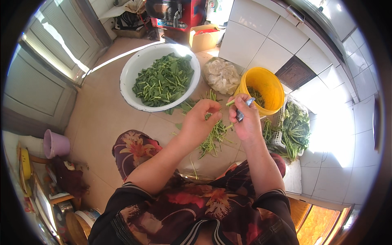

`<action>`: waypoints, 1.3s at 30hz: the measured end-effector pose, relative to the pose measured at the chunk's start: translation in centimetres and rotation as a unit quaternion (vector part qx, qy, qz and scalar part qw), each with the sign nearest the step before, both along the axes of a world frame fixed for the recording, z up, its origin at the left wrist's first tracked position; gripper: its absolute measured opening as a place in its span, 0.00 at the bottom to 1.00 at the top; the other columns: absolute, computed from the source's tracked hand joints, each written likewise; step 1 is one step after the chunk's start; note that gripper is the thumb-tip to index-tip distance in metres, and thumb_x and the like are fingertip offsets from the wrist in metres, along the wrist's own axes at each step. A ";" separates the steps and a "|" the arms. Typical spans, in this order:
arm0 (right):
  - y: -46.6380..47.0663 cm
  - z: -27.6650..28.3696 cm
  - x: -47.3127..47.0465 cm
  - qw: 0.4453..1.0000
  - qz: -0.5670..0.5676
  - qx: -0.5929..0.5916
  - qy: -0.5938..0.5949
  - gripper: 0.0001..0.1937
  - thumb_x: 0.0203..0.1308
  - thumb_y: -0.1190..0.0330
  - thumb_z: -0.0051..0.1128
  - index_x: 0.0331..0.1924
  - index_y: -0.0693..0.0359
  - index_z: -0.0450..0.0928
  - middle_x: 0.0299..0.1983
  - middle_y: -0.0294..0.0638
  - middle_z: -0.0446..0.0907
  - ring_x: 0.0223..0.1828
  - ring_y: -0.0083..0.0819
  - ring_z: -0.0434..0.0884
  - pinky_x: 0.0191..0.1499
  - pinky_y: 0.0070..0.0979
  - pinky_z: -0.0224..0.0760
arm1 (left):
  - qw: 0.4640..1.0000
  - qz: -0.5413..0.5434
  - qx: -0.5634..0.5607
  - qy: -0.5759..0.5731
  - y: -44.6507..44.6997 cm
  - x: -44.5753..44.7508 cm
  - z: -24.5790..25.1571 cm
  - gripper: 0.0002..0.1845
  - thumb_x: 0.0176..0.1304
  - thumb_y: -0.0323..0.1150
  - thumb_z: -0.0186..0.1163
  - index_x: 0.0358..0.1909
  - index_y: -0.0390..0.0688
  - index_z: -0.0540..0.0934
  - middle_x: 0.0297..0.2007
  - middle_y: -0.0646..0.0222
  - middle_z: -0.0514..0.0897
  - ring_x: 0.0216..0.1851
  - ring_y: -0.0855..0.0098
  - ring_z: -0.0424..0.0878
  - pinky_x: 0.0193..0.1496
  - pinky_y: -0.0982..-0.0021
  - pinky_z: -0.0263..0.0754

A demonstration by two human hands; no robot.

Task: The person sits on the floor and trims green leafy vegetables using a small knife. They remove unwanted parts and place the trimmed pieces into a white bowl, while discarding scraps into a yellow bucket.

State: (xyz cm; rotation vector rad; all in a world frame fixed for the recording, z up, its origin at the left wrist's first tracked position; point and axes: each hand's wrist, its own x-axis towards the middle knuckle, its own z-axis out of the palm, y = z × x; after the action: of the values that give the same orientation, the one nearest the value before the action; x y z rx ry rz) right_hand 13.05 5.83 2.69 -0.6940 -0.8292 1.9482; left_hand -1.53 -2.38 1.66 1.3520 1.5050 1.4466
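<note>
My right hand [246, 118] is closed around a small knife [244, 110] with a metal blade, and a short green stem [230, 103] is pinched at its thumb. Just to its left is my left hand [202, 119], thumb and fingers curled with a gap between the tips; nothing shows in it. Below and between the hands, a loose heap of thin green stems [212, 137] lies on the floor. A white enamel basin [128, 76] holds cut leafy greens [165, 80]. Beyond my right hand stands a yellow bucket [274, 88] with plant scraps inside.
A tied plastic bag [221, 75] sits between basin and bucket. At the right, a white plastic crate [278, 137] holds whole leafy greens [294, 130] by the tiled wall. A cardboard box [202, 41] stands behind, a purple bucket [56, 144] at the left. My knees flank the stem heap.
</note>
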 end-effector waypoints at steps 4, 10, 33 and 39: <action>-0.5 -0.2 -0.2 0.999 0.029 0.019 -0.034 0.08 0.62 0.68 0.61 0.37 0.60 0.73 0.28 0.35 0.77 0.22 0.20 0.74 0.21 0.17 0.66 | 0.998 0.007 0.028 0.063 -0.4 0.2 0.9 0.10 0.60 0.25 0.64 0.43 0.37 0.77 0.37 0.64 0.80 0.38 0.71 0.81 0.43 0.71 0.75; -1.5 -0.2 -0.9 0.992 0.025 0.067 -0.105 0.10 0.61 0.68 0.63 0.40 0.61 0.73 0.28 0.33 0.76 0.23 0.19 0.75 0.23 0.16 0.66 | 0.991 0.039 0.054 0.117 -0.4 0.1 0.5 0.07 0.61 0.25 0.63 0.40 0.37 0.77 0.33 0.68 0.79 0.32 0.74 0.78 0.36 0.74 0.73; -1.4 1.5 0.2 0.970 0.168 0.040 -0.171 0.19 0.60 0.74 0.55 0.55 0.68 0.74 0.27 0.29 0.73 0.20 0.13 0.63 0.21 0.12 0.55 | 0.955 0.055 0.162 0.244 -0.1 -0.3 -0.1 0.04 0.57 0.22 0.60 0.33 0.40 0.75 0.26 0.62 0.76 0.25 0.64 0.73 0.29 0.67 0.68; -1.3 1.8 0.5 0.976 0.189 -0.008 -0.105 0.23 0.60 0.76 0.55 0.60 0.68 0.70 0.28 0.33 0.72 0.20 0.13 0.64 0.21 0.12 0.55 | 0.982 0.174 0.038 -0.055 0.7 -2.6 0.8 0.05 0.62 0.29 0.60 0.31 0.40 0.74 0.27 0.65 0.77 0.25 0.67 0.72 0.32 0.67 0.69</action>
State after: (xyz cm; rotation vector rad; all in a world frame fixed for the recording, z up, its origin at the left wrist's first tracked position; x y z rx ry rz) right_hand 13.57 4.57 4.51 -0.8082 -1.1430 2.2460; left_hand -4.15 -1.69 2.42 1.0668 1.6877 1.7794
